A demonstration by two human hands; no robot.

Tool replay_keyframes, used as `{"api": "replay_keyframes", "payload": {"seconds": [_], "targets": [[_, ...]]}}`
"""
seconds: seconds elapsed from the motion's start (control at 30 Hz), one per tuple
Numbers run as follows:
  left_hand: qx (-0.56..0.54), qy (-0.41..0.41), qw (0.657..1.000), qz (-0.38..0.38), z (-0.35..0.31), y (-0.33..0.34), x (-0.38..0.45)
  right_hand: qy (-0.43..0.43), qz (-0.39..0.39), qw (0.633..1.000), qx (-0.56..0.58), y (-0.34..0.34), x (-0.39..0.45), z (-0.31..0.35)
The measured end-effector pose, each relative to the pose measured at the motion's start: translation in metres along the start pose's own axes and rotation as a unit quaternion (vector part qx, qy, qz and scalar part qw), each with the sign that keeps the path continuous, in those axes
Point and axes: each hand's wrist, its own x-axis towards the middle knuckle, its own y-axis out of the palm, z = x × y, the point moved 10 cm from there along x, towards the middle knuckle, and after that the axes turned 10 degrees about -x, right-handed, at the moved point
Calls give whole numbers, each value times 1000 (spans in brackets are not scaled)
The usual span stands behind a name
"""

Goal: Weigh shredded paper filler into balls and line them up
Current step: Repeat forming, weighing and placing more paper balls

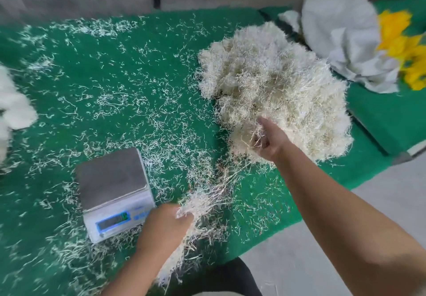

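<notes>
Two hands, one scale (113, 189): right hand (268, 140) clutches the big shred pile (276, 92), left hand (166, 226) grips a tuft (205, 200) (fingers curled).

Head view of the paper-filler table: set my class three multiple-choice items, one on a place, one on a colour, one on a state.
1. Where is the scale relative to the big filler pile?
A. Left and nearer the person
B. Right of it
C. On top of it

2. What colour is the mat?
A. Red
B. Green
C. Black

3. What is on the scale's pan?
A. A filler ball
B. A cloth
C. Nothing

Answers:
1 A, the pile lies far right.
2 B, green shows under the loose shreds.
3 C, the metal pan is bare; the left hand grips a tuft beside it and the right hand grips the pile.
</notes>
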Motion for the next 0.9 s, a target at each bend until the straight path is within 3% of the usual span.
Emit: {"api": "replay_keyframes", "payload": {"seconds": [0.07,0.17,0.27,0.33,0.47,0.53,0.6,0.67,0.77,0.9], "targets": [[-22,-19,999,-24,11,-15,-2,-25,42,996,-70,13,2,3],[-90,-11,995,-38,6,-32,0,16,82,975,-204,28,0,-37],[-207,-1,978,-39,-8,-47,5,86,84,928,-354,32,-26,-88],[-268,-19,962,-58,-8,-58,10,97,60,927,-357,33,-49,-111],[-400,-74,909,-94,-19,-68,4,-80,12,946,-313,66,-114,-101],[-471,-110,870,-93,-30,-62,-2,-171,64,937,-298,102,-159,-86],[-565,-161,807,-64,-40,-47,-8,-236,124,925,-271,135,-196,-78],[-620,-172,763,-58,-54,-43,-10,-301,135,905,-269,158,-221,-74],[-601,-183,772,-91,-58,-48,-19,-341,96,900,-253,171,-240,-70],[-575,-107,809,-61,-82,-54,-25,-353,37,921,-162,164,-239,-54]]}}
